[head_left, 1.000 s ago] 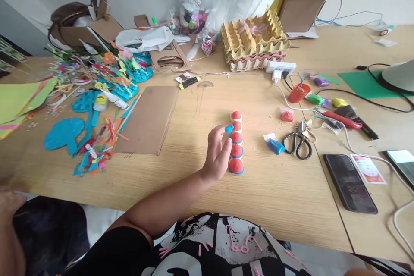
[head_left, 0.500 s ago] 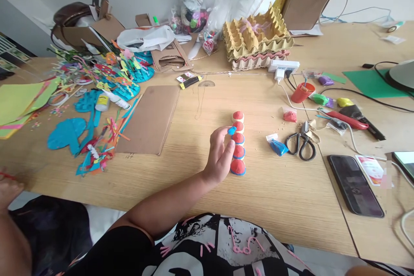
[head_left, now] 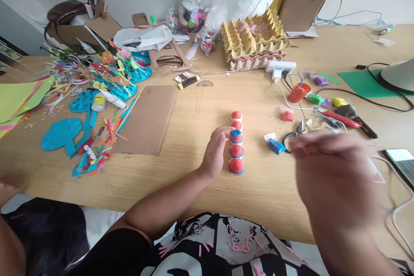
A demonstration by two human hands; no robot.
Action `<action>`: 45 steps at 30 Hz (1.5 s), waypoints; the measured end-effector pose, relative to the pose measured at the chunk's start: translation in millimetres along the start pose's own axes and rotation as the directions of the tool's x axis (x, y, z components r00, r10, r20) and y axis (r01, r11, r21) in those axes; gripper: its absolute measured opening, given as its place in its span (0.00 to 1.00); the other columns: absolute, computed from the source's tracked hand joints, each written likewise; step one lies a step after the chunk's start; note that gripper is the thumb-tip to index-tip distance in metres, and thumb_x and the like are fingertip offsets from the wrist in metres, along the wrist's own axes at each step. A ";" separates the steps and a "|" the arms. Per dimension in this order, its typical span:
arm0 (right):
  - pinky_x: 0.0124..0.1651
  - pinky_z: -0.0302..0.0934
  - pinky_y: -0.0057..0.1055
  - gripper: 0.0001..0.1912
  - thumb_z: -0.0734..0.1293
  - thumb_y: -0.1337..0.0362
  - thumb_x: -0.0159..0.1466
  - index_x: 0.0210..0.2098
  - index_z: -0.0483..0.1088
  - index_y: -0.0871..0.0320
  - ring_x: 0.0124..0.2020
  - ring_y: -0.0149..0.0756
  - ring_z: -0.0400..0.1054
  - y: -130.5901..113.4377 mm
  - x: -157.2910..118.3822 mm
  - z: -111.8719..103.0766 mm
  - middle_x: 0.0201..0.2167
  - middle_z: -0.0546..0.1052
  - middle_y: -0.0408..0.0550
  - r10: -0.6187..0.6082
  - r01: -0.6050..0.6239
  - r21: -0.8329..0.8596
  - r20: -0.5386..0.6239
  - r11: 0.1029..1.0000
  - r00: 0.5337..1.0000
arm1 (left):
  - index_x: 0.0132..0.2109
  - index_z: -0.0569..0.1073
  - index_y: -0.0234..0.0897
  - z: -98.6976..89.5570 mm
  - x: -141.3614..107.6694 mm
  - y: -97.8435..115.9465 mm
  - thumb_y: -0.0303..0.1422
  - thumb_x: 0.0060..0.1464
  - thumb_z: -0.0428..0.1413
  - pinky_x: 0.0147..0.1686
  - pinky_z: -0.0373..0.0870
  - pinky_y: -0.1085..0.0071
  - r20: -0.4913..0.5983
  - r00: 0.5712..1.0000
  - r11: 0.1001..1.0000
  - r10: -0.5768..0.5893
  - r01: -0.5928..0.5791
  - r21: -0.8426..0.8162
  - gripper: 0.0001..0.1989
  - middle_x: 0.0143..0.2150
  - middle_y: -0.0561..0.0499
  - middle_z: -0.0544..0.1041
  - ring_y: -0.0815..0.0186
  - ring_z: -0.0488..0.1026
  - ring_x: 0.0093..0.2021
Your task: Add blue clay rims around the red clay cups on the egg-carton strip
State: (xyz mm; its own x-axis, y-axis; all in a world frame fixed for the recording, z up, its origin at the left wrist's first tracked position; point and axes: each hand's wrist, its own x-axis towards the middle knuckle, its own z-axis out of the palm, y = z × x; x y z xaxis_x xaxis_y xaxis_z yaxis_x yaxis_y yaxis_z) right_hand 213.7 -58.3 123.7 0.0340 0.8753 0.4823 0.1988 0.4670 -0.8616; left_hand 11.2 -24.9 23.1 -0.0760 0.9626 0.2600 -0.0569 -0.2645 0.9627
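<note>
A column of red domes (head_left: 236, 165) with pale and blue rims stands upright to the view on the wooden table. Just left of it, my left hand (head_left: 214, 152) has its fingers curled, with a small lump of blue clay (head_left: 236, 133) at the fingertips, over the upper domes. Blurred by motion, my right hand (head_left: 334, 177) is raised over the right side of the table; what its fingers hold, if anything, cannot be made out. A plastic bag of blue clay (head_left: 274, 144) lies between the column and my right hand.
Scissors (head_left: 301, 127) are partly hidden behind my right hand. A red cup (head_left: 299, 92) and a white cable lie beyond. Cardboard (head_left: 147, 120), blue foam pieces (head_left: 61, 133) and paper strips spread left. Egg trays (head_left: 255, 43) stand behind. Another person's hand (head_left: 6, 192) shows far left.
My right hand has come into view at the right, covering the phone and part of the scissors. My left hand has turned slightly, its thumb now closer to the fingers. The view has shifted a little.
</note>
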 end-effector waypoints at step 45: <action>0.35 0.66 0.36 0.22 0.71 0.63 0.67 0.60 0.70 0.53 0.32 0.38 0.69 103.3 -6.2 41.2 0.32 0.73 0.46 -0.370 0.478 -0.331 0.340 0.813 0.865 | 0.42 0.84 0.42 -3.7 0.5 9.5 0.41 0.68 0.55 0.63 0.71 0.59 0.266 0.959 0.992 -0.104 0.117 -0.036 0.14 0.55 0.46 0.79 0.57 0.74 0.60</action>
State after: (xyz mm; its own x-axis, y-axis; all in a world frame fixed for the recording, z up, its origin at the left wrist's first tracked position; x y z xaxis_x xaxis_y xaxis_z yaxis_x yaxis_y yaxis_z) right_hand 193.7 -10.3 25.2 -0.3770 0.6265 0.6821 0.5024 0.7571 -0.4177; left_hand 6.9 -27.2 32.2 0.1974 0.9656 0.1694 -0.1016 -0.1517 0.9832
